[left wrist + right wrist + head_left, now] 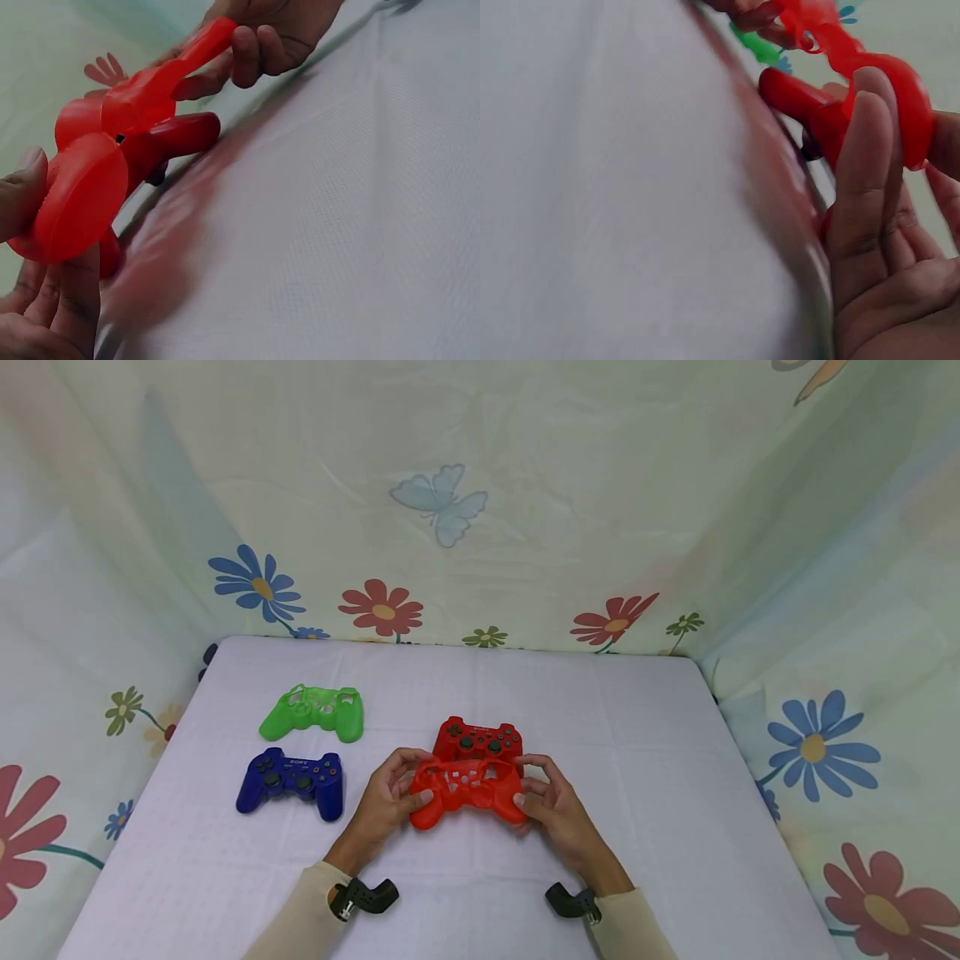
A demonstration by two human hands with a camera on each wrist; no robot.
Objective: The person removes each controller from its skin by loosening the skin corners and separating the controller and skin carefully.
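Observation:
A bright red silicone controller cover (468,785) is held between both hands, raised off the cloth. My left hand (386,802) pinches its left grip, thumb on top and fingers beneath. On its other grip, my right hand (558,810) has the thumb on top with fingers behind and below. Just beyond the cover lies a darker red game controller (480,739), its near part hidden by the cover in the head view. In the left wrist view the cover (82,195) hangs over the red controller (184,135). The right wrist view shows the cover (904,97) between thumb and fingers.
To the left on the white-clothed table (637,735) lies a blue game controller (296,781). Behind it is a green silicone cover (315,710). A flower-printed curtain (540,527) encloses the table's back and sides. Each wrist wears a black camera mount (363,896).

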